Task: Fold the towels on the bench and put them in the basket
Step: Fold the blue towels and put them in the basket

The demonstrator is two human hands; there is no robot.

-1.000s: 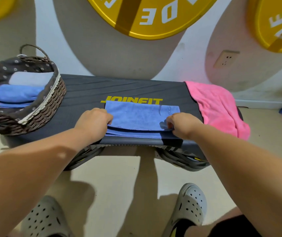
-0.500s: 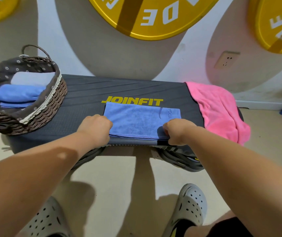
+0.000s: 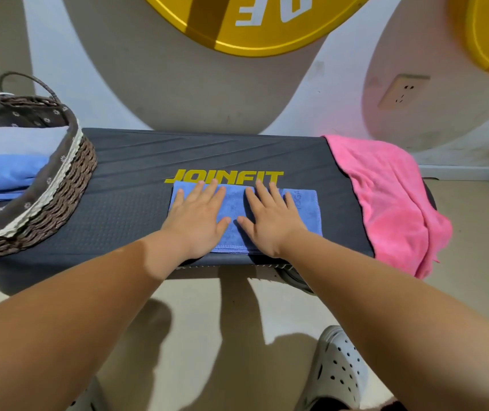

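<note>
Well to the left of the yellow "JOINFIT" lettering [image 3: 224,177], a round brown woven wicker basket with a dark flower-print liner [image 3: 59,185] is set on the dark grey ribbed bench surface [image 3: 130,215]. A folded pale grey towel [image 3: 20,140] and a folded blue towel [image 3: 3,170] are seen stacked inside it.

Just below the lettering, touching its lower edge, a blue microfibre towel folded into a flat rectangle [image 3: 304,212] is laid near the front edge of the surface. It is pressed down by the left hand [image 3: 198,216] and the right hand [image 3: 271,222], placed side by side. The fingers [image 3: 211,191] of both are held straight and slightly spread, palms flat, with nothing gripped.

Well to the right of the lettering, a fluffy pink towel [image 3: 385,197] is draped unfolded over the end of the surface, its edge hanging down.

The blue microfibre towel is judged light, soft and limp, with a fine short nap and a stitched hem. No stiffness is to be expected, so the layers are likely to sag or slide apart if a single corner is lifted. It would best be taken at both short ends, or pinched through all layers along the fold. The pink towel looks thicker and looser.
</note>
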